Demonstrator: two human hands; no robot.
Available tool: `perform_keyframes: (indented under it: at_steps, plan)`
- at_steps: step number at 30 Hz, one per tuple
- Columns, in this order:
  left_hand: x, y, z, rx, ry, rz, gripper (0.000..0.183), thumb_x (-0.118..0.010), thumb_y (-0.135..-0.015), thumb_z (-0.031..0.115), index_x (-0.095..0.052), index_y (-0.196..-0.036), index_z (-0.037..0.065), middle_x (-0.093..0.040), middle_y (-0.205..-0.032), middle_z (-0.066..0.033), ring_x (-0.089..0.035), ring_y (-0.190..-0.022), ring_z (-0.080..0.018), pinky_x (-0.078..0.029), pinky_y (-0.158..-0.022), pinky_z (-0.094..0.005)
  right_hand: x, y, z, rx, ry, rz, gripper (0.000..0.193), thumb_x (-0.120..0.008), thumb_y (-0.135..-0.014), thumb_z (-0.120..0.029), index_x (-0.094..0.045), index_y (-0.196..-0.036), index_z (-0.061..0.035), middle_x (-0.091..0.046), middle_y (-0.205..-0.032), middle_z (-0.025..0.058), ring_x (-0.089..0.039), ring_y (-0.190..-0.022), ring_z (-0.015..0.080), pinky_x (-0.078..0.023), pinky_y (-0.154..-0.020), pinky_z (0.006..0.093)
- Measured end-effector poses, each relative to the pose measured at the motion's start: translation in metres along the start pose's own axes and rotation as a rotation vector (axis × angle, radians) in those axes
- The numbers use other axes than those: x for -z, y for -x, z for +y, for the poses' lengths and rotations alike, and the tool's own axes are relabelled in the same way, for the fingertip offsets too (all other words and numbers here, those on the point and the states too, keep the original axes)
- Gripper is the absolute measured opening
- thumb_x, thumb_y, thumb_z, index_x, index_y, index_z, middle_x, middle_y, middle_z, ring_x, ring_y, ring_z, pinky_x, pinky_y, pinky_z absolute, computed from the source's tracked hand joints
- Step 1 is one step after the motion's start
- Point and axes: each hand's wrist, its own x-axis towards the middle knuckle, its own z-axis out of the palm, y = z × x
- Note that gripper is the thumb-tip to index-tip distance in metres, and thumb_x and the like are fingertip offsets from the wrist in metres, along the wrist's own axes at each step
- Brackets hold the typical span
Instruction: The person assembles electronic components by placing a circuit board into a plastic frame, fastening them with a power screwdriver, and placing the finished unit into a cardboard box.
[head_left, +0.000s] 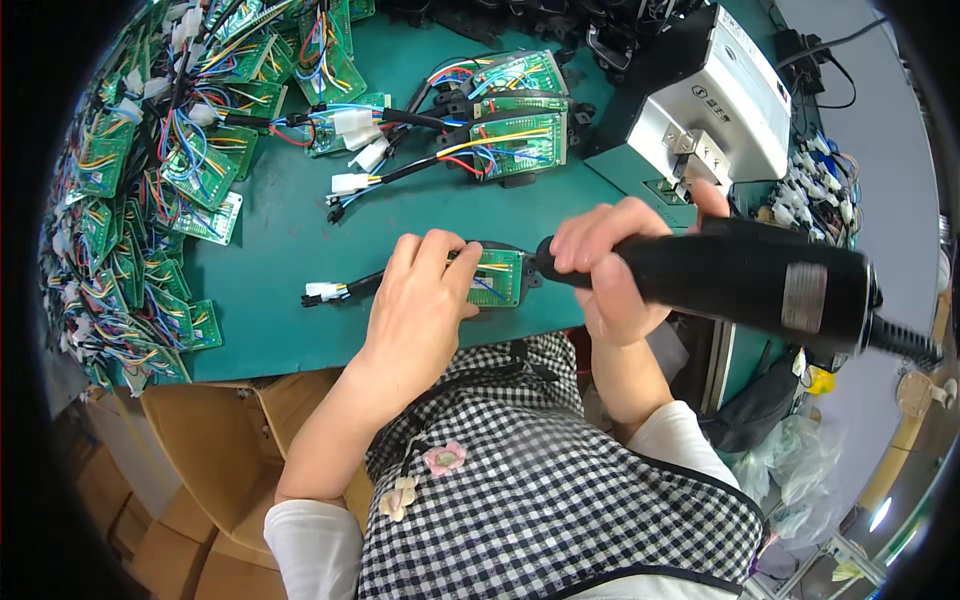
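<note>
Circuit board (pixel 502 274) on green surface (pixel 262 300), your left hand (pixel 420 295) clamped on its cabled end, your right hand (pixel 615 265) wrapped around a black electric screwdriver (pixel 735 278).

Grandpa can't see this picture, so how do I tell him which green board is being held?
Start at the wide, flat green tabletop. Near its front edge lies a rectangular green circuit board, its black cable and white plastic plug stretching left. Unlike the other wired green boards, it has the bare left hand on it.
</note>
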Motion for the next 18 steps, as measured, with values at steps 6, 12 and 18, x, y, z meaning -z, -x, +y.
perform_keyframes:
  at_steps: [6,12,18]
  plan:
    - [0.002,0.0,0.0,0.005,0.011,-0.009,0.051,-0.071,-0.058,-0.003,-0.057,-0.107,-0.003,-0.051,-0.102,-0.0104,-0.048,-0.09,-0.0282,-0.043,-0.078,-0.0371,0.005,-0.014,-0.008,-0.228,0.034,-0.177,0.083,-0.065,-0.079,-0.009,-0.008,-0.139,-0.0122,-0.052,-0.067,0.0094,-0.053,-0.057,0.0203,-0.048,-0.056,0.0357]
    - [-0.001,0.0,0.001,-0.009,0.008,0.017,0.052,-0.071,-0.058,-0.004,-0.057,-0.108,-0.002,-0.05,-0.102,-0.0105,-0.048,-0.09,-0.0283,-0.043,-0.078,-0.0371,0.007,-0.019,-0.011,-0.172,0.017,-0.059,0.084,-0.063,-0.079,-0.013,-0.004,-0.14,-0.0087,-0.051,-0.066,0.0099,-0.052,-0.053,0.02,-0.048,-0.054,0.0352]
    - [0.0,0.002,0.001,-0.007,0.021,0.032,0.052,-0.072,-0.057,-0.005,-0.058,-0.106,-0.002,-0.05,-0.103,-0.0106,-0.048,-0.09,-0.0284,-0.044,-0.079,-0.0369,0.003,-0.017,-0.012,-0.159,-0.057,-0.023,0.082,-0.06,-0.075,-0.003,-0.008,-0.138,-0.0052,-0.053,-0.067,0.0106,-0.055,-0.056,0.0193,-0.049,-0.055,0.0325]
